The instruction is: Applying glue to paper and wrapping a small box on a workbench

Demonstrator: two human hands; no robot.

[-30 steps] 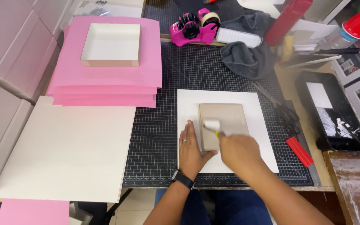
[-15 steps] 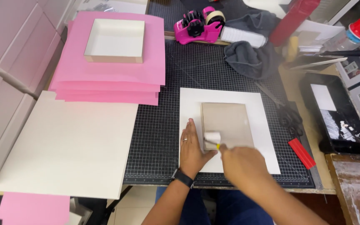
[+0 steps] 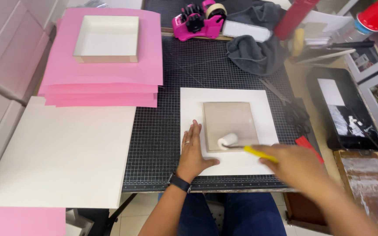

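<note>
A tan cardboard rectangle (image 3: pixel 230 124) lies on a white sheet (image 3: pixel 232 164) on the black gridded cutting mat (image 3: pixel 158 131). My left hand (image 3: pixel 194 150) presses flat on the white sheet at the cardboard's left edge, fingers spread. My right hand (image 3: pixel 296 166) grips the yellow handle of a small white roller (image 3: pixel 227 141), whose head rests on the cardboard's near left corner.
A pink paper stack (image 3: pixel 106 85) with an open white box tray (image 3: pixel 106 38) sits far left. A large white board (image 3: pixel 62 150) lies at the near left. A pink tape dispenser (image 3: pixel 200 19), grey cloth (image 3: pixel 254 52), scissors (image 3: pixel 296 113) and a black tray (image 3: pixel 342 109) crowd the back and right.
My right hand has pulled back toward me and to the right, drawing the roller down to the cardboard's near left corner. The left hand stays pressed in place.
</note>
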